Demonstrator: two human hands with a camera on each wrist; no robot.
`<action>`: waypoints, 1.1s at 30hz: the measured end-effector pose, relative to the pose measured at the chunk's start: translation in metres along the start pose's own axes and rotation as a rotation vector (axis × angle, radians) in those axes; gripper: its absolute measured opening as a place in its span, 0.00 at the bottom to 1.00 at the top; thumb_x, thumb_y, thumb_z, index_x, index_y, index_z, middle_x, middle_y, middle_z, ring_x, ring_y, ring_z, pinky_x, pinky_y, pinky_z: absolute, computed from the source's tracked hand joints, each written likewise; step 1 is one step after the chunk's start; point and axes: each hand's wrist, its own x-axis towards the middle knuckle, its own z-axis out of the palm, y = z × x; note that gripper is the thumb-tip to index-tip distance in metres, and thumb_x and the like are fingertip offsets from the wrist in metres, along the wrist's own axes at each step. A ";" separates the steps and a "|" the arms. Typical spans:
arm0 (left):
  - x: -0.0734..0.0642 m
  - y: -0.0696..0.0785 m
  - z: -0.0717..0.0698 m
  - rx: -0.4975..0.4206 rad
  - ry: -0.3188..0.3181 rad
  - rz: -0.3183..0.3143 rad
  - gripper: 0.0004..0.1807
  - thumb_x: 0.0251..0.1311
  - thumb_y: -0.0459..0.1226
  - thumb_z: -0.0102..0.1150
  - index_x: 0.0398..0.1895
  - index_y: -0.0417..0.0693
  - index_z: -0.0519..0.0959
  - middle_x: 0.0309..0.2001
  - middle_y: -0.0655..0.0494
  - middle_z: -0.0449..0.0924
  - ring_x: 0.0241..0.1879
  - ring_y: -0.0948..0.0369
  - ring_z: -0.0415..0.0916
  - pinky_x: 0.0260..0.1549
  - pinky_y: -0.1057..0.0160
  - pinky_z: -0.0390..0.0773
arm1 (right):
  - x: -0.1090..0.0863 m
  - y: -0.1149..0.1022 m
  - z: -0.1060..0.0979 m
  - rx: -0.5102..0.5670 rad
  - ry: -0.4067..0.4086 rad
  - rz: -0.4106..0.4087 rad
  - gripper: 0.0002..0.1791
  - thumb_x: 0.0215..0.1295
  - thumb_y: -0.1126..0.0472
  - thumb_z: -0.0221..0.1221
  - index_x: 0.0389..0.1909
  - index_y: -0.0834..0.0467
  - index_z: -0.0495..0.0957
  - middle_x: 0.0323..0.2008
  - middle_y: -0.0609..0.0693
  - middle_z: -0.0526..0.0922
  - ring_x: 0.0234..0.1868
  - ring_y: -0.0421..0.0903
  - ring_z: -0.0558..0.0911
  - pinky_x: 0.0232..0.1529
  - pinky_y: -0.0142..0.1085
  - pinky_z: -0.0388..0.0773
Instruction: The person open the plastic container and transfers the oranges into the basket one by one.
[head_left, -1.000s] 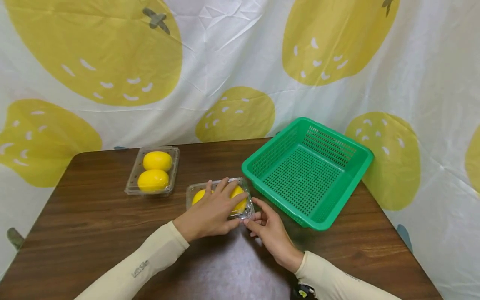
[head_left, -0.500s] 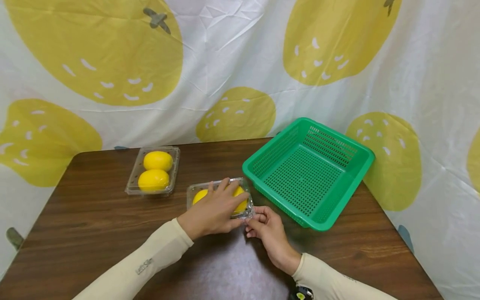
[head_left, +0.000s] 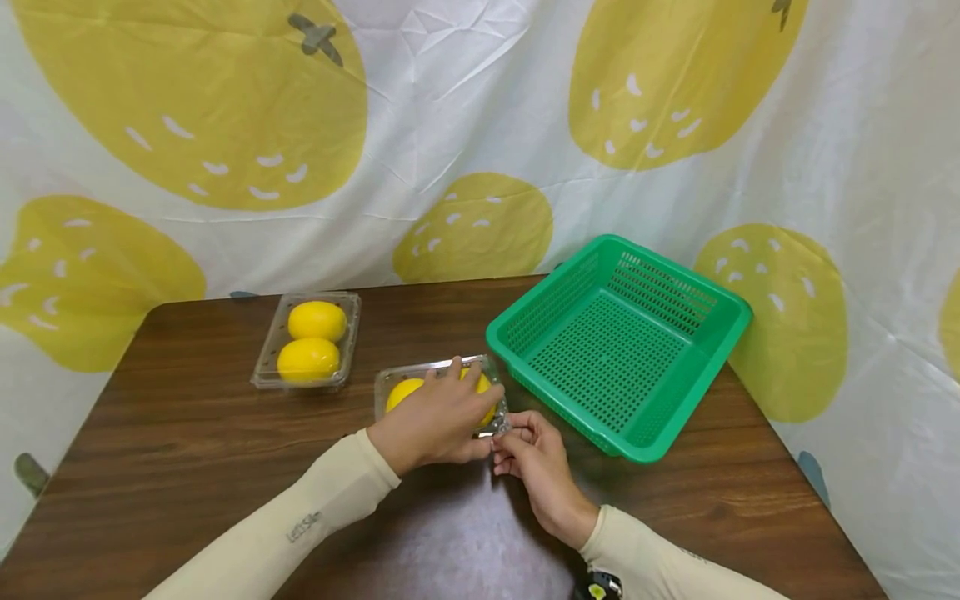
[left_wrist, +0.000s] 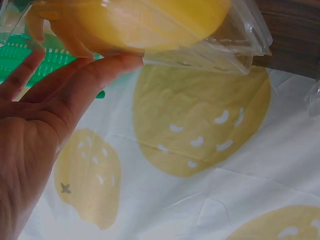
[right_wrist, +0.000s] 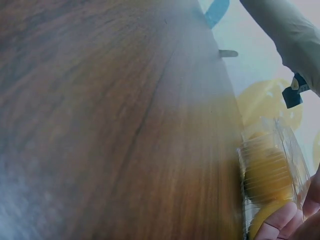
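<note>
A clear plastic clamshell box (head_left: 383, 381) with yellow oval fruit (head_left: 402, 392) inside lies on the table, its lid down. My left hand (head_left: 438, 417) rests over the top of it, fingers spread and hiding part of the fruit. In the left wrist view, the left fingers (left_wrist: 112, 70) touch the clear plastic. My right hand (head_left: 546, 467) pinches the box's near right corner between thumb and fingertips. The right wrist view shows the right fingers (right_wrist: 280, 220) against the box's ribbed side (right_wrist: 265, 170). The exact grip on the rim is partly hidden.
A second clear clamshell box (head_left: 267, 367) with two yellow fruits (head_left: 308, 359) stands at the back left. To the right sits a green perforated basket (head_left: 622, 392), close to the right hand. A fruit-print cloth (head_left: 465, 92) hangs behind the dark wooden table (head_left: 187, 467).
My left hand has slid slightly right over the lid. The right index finger, straighter along the box's side earlier, has drawn back and curled in at the corner. The box has barely moved.
</note>
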 end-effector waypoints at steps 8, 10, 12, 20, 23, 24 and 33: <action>0.001 0.002 0.004 0.020 -0.023 0.015 0.27 0.71 0.59 0.68 0.66 0.60 0.84 0.68 0.30 0.78 0.65 0.26 0.77 0.50 0.29 0.87 | -0.002 0.001 0.000 0.003 -0.002 -0.009 0.14 0.69 0.75 0.59 0.53 0.67 0.73 0.31 0.49 0.84 0.28 0.41 0.81 0.30 0.31 0.83; 0.001 0.003 0.007 0.023 -0.024 0.012 0.26 0.71 0.60 0.68 0.63 0.59 0.84 0.67 0.30 0.79 0.65 0.26 0.77 0.51 0.29 0.87 | -0.003 0.002 -0.001 -0.002 -0.003 -0.011 0.13 0.70 0.75 0.59 0.54 0.67 0.73 0.32 0.50 0.84 0.29 0.41 0.81 0.30 0.32 0.83; 0.002 0.003 0.010 0.005 -0.032 -0.002 0.26 0.70 0.59 0.68 0.64 0.57 0.84 0.68 0.29 0.78 0.66 0.25 0.76 0.52 0.28 0.85 | -0.003 0.002 -0.001 -0.007 0.002 -0.010 0.13 0.70 0.75 0.58 0.53 0.68 0.73 0.32 0.50 0.84 0.29 0.41 0.81 0.30 0.31 0.83; 0.009 -0.001 0.042 0.010 -0.004 -0.028 0.27 0.66 0.56 0.71 0.64 0.56 0.82 0.70 0.26 0.75 0.67 0.22 0.74 0.51 0.23 0.83 | -0.001 0.003 -0.001 0.008 0.016 0.004 0.11 0.70 0.75 0.58 0.50 0.67 0.74 0.32 0.51 0.85 0.29 0.41 0.80 0.30 0.32 0.83; 0.007 0.002 0.031 0.032 0.003 -0.023 0.26 0.66 0.56 0.71 0.61 0.54 0.83 0.68 0.26 0.77 0.65 0.23 0.76 0.51 0.25 0.84 | -0.001 0.002 -0.001 0.005 0.009 -0.004 0.10 0.70 0.75 0.58 0.50 0.67 0.74 0.32 0.51 0.85 0.29 0.41 0.80 0.30 0.32 0.83; 0.006 0.002 0.029 0.038 0.017 -0.014 0.26 0.66 0.55 0.72 0.60 0.53 0.83 0.67 0.25 0.78 0.64 0.24 0.77 0.49 0.25 0.85 | -0.001 0.001 -0.001 0.004 0.007 -0.005 0.10 0.70 0.75 0.59 0.50 0.67 0.74 0.32 0.51 0.85 0.29 0.41 0.80 0.30 0.32 0.83; 0.007 0.000 0.038 0.076 0.113 0.006 0.18 0.70 0.54 0.69 0.51 0.53 0.82 0.65 0.26 0.80 0.61 0.25 0.80 0.43 0.28 0.88 | -0.002 -0.001 -0.001 -0.012 0.002 -0.014 0.11 0.72 0.74 0.59 0.52 0.67 0.74 0.32 0.50 0.85 0.29 0.41 0.80 0.31 0.32 0.83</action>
